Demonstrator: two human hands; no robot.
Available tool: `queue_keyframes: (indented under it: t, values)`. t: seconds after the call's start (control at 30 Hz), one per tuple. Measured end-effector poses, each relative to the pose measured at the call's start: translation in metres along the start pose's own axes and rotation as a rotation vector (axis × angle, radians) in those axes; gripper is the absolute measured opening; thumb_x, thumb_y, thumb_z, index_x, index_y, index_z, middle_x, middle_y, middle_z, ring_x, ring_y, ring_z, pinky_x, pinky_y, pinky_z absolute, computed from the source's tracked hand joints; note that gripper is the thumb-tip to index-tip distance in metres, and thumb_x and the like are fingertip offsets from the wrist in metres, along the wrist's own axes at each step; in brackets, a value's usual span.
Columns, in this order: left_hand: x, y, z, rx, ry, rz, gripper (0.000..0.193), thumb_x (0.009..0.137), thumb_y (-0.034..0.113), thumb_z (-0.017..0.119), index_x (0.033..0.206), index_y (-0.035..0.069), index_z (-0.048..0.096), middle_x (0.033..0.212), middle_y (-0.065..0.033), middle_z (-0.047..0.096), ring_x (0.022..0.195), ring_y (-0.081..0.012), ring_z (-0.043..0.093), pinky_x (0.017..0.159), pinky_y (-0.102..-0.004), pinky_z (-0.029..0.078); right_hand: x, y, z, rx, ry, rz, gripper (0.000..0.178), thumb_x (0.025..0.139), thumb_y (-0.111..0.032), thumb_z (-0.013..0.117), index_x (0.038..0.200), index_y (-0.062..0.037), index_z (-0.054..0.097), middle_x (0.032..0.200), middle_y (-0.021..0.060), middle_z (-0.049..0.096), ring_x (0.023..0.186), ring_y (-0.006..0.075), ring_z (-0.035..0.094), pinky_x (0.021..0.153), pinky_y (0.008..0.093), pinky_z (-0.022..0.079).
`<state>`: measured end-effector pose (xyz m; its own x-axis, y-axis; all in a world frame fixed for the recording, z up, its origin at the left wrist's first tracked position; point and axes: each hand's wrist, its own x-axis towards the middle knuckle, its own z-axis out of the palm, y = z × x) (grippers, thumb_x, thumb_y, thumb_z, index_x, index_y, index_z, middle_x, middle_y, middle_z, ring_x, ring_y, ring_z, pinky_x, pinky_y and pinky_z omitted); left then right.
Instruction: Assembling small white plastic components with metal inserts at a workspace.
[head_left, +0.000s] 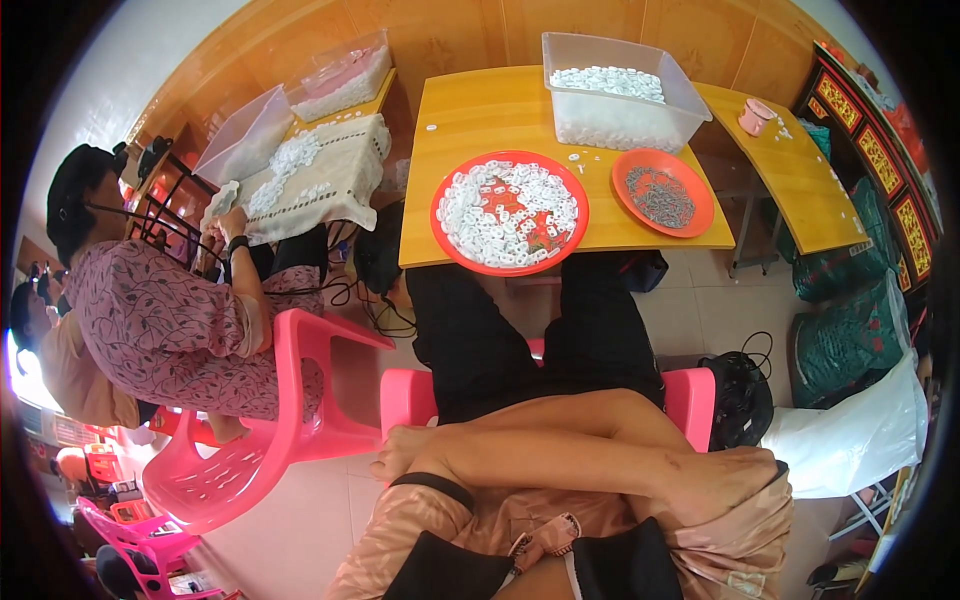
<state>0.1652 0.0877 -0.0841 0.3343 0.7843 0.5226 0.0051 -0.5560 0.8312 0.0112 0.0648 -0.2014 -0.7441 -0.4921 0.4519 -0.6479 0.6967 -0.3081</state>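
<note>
My forearms are crossed in front of my body, away from the table. My left hand [728,482] lies over my right sleeve, its fingers mostly hidden. My right hand [402,452] is closed round my left arm near the elbow, beside the dark sleeve cuff. Beyond my knees, a red round tray [437,222] holds many small white plastic pieces with holes. To its right, an orange-red plate [705,205] carries a heap of small grey metal parts. Neither hand touches the trays. Both stand on the near part of a yellow table [440,120].
A clear bin [630,118] of white pieces stands at the table's back. A pink cup [755,117] sits on a side table. At left, a co-worker [170,310] handles pieces at a cloth-covered table [345,180]. A pink chair [285,410] and green sacks [850,335] flank me.
</note>
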Motion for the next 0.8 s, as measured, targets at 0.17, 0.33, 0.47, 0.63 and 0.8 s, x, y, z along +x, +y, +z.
queue_keyframes:
  t: [0.17,0.33,0.47,0.63,0.8]
  values:
    - [-0.003,0.000,-0.005,0.043,0.011,-0.004,0.013,0.077,0.011,0.060,0.074,-0.001,0.056,0.073,-0.0143,0.056,0.071,-0.0282,0.056,0.061,-0.0350,0.045,-0.002,0.003,-0.003,-0.003,-0.017,0.012,0.017,0.074,-0.025,0.059,0.068,-0.0092,0.055,0.059,0.0063,0.058,0.054,0.0211,0.060,0.046,0.0368,0.045]
    - [-0.005,-0.001,-0.011,0.081,0.034,-0.006,0.012,0.077,0.011,0.060,0.076,-0.001,0.057,0.075,-0.0146,0.056,0.072,-0.0286,0.057,0.061,-0.0353,0.046,-0.007,0.006,-0.006,0.002,-0.044,0.024,0.017,0.073,-0.025,0.059,0.069,-0.0092,0.056,0.059,0.0063,0.058,0.054,0.0211,0.060,0.046,0.0370,0.046]
    - [-0.010,-0.001,-0.013,0.099,0.042,-0.012,0.012,0.077,0.010,0.061,0.077,-0.001,0.057,0.076,-0.0148,0.057,0.073,-0.0290,0.057,0.062,-0.0355,0.046,-0.013,0.006,-0.006,0.009,-0.059,0.048,0.017,0.073,-0.025,0.059,0.069,-0.0092,0.056,0.059,0.0063,0.058,0.055,0.0211,0.060,0.046,0.0371,0.046]
    - [-0.015,0.001,-0.021,0.146,0.043,-0.021,0.012,0.077,0.010,0.061,0.078,-0.001,0.058,0.077,-0.0151,0.058,0.074,-0.0294,0.058,0.062,-0.0358,0.046,-0.014,0.010,-0.012,0.003,-0.064,0.061,0.016,0.073,-0.025,0.058,0.069,-0.0092,0.057,0.060,0.0063,0.059,0.055,0.0212,0.061,0.047,0.0372,0.046]
    - [-0.017,0.005,-0.031,0.190,0.059,-0.027,0.012,0.077,0.010,0.061,0.079,-0.001,0.058,0.078,-0.0154,0.058,0.075,-0.0298,0.058,0.062,-0.0361,0.047,-0.015,0.014,-0.019,0.004,-0.085,0.069,0.016,0.073,-0.025,0.058,0.069,-0.0092,0.057,0.060,0.0063,0.059,0.056,0.0212,0.061,0.047,0.0373,0.046]
